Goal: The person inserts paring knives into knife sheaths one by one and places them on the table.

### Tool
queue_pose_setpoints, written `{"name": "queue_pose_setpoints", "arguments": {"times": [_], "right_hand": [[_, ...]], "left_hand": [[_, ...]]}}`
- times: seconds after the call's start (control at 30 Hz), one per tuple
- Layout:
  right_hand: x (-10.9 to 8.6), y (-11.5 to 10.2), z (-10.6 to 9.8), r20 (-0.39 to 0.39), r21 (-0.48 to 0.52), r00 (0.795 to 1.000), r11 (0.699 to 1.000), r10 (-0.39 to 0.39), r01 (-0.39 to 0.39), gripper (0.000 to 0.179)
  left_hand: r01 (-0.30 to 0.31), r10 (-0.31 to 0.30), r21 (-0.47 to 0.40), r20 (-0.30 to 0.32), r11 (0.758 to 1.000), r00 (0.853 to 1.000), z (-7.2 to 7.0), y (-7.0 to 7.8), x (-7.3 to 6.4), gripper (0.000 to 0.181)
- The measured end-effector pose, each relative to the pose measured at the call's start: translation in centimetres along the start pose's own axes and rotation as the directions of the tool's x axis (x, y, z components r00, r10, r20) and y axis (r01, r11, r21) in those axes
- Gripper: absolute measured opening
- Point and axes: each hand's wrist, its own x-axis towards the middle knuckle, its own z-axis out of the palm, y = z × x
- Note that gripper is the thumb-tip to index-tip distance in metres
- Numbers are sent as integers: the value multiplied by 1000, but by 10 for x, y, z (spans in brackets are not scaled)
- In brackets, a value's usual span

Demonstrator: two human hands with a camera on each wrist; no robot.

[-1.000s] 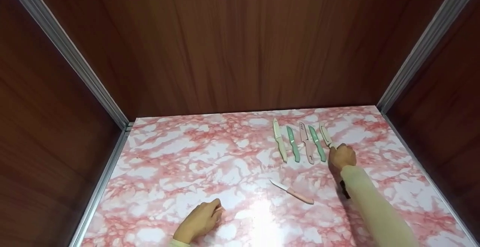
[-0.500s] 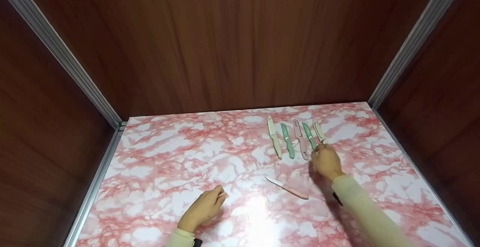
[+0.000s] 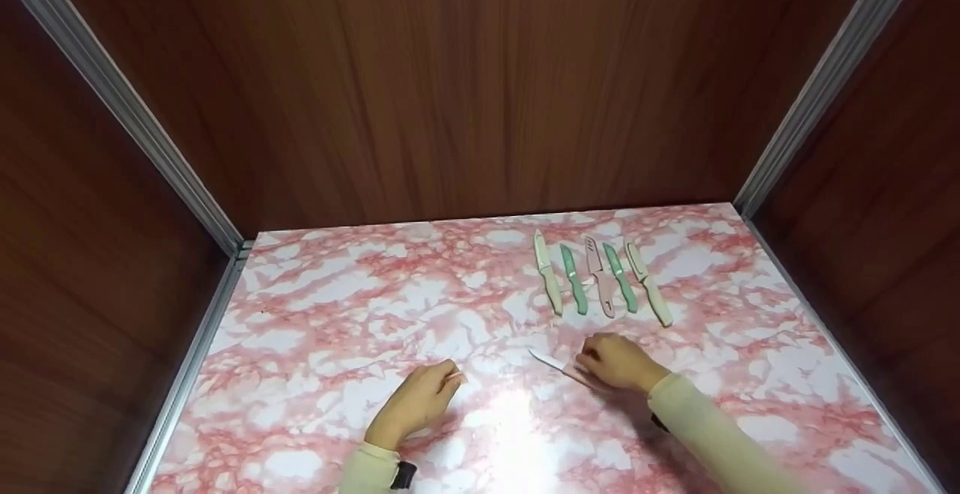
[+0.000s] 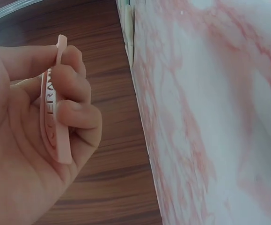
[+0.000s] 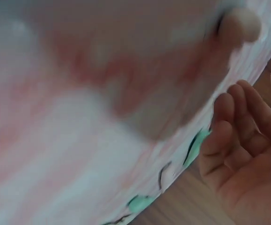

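Note:
My left hand (image 3: 415, 406) grips a small pink blade sheath (image 4: 62, 136) above the table, fingers curled round it; raised lettering shows on its side in the left wrist view. In the head view my right hand (image 3: 621, 363) is over the pink handle of a bare-bladed knife (image 3: 551, 361) and partly covers it. The right wrist view shows these fingers (image 5: 219, 140) loosely bent, the thumb apart and nothing between them. The knife's white blade points up and to the left.
Beyond the right hand several knives lie in a row: a cream knife (image 3: 550, 280), a green knife (image 3: 576, 288), a pink knife (image 3: 603, 284), another green knife (image 3: 621, 284) and a cream knife (image 3: 651, 291). Brown wood-grain panels (image 3: 480, 104) enclose the pink marbled table (image 3: 337, 314).
My right hand has let go of the rightmost cream knife and come back toward the pink-handled knife. My left hand, still holding the sheath, has moved slightly forward and right.

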Motion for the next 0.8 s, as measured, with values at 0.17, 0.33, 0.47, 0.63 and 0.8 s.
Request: {"name": "queue_pose_setpoints", "arguments": {"times": [0.17,0.33,0.47,0.63,0.8], "right_hand": [[-6,-7,7,29,-23,999,1000,12,-11,18],[-9,-14,9,40,-42,999,999,10,-9,15],[-10,-17,10,43,-47,999,999,-16,18,11],[-11,-19,12,41,-64,999,997,-29,32,11],[-11,-19,14,51,-55,998,997,-48,51,12]], "left_hand": [[-10,10,16,-7,1000,1000,1,1,3,27],[-13,13,19,-3,1000,1000,2,1,4,25],[-7,7,24,-1,1000,1000,3,4,5,23],[-15,15,38,-13,999,1000,5,7,7,21],[-26,26,28,-13,999,1000,7,6,9,22]]}}
